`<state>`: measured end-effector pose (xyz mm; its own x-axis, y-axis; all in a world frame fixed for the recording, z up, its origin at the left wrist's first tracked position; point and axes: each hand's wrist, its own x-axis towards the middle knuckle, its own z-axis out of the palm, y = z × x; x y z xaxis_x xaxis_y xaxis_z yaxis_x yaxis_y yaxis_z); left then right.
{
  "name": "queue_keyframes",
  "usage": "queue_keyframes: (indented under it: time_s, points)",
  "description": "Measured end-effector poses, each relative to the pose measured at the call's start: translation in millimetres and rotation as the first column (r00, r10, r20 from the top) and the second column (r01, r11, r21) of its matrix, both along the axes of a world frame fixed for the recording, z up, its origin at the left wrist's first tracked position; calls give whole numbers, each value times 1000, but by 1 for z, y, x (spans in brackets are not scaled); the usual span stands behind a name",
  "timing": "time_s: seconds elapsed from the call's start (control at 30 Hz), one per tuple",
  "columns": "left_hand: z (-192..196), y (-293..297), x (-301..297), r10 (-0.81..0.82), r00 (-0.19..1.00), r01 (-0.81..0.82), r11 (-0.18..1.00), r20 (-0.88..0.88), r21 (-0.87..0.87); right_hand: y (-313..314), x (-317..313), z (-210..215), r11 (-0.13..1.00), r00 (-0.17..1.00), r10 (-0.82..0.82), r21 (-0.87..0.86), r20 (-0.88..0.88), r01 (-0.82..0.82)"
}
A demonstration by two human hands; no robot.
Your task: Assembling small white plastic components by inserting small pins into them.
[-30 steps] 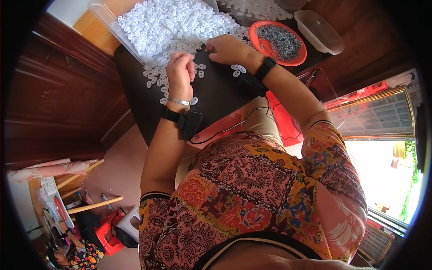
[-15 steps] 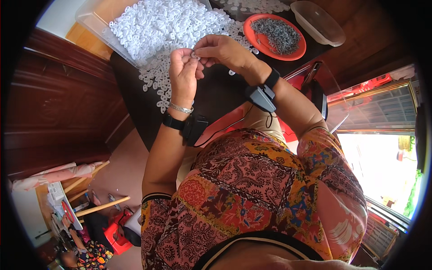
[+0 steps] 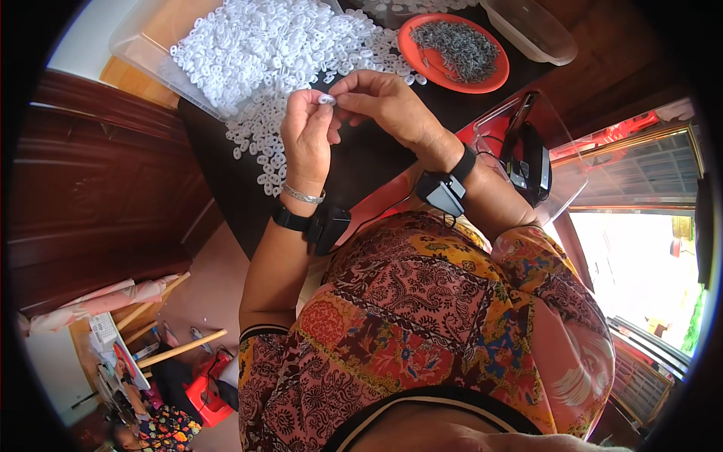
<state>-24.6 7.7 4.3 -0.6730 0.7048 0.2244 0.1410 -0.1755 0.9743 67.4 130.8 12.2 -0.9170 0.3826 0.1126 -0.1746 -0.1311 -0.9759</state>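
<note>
My left hand (image 3: 307, 139) and my right hand (image 3: 385, 105) are raised together above the dark table (image 3: 361, 162), fingertips meeting. Between them they pinch a small white plastic ring (image 3: 326, 99). A big heap of the same white rings (image 3: 271, 53) spreads over the far part of the table, just beyond my hands. An orange plate (image 3: 422, 62) holding several small dark grey metal pieces (image 3: 461, 49) sits to the right of the heap. Black bands with small devices are strapped on both wrists.
A clear plastic tray (image 3: 139, 56) lies under the far left of the heap, and a clear lidded container (image 3: 531, 30) stands behind the plate. A black device (image 3: 527, 162) rests on a clear plastic stand at right. Dark wooden panelling (image 3: 98, 188) is at left.
Both hands lifted off the table and came together nearer to me. My right hand brought a small piece to the white ring held in my left.
</note>
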Motion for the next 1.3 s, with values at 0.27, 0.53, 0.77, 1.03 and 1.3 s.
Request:
queue_keyframes:
  time_s: [0.27, 0.53, 0.77, 1.03, 1.3]
  points:
    - [-1, 1, 2, -64, 987, 61, 998, 144, 23, -3, 5, -3, 984, 996, -88, 156, -5, 88]
    - [0, -1, 2, -92, 994, 100, 983, 59, -155, -4, 2, 5, 907, 979, -188, 369, -84, 206]
    - [5, -3, 0, -141, 943, 143, 990, 300, 14, -4, 6, -9, 949, 979, -183, 245, -92, 201]
    - [-4, -2, -5, -320, 821, 265, 947, 473, 182, -16, 17, 2, 884, 974, -221, 410, -55, 224]
    - [1, -4, -3, -325, 858, 331, 942, 399, 54, -8, 18, -7, 771, 946, -197, 556, -257, 311]
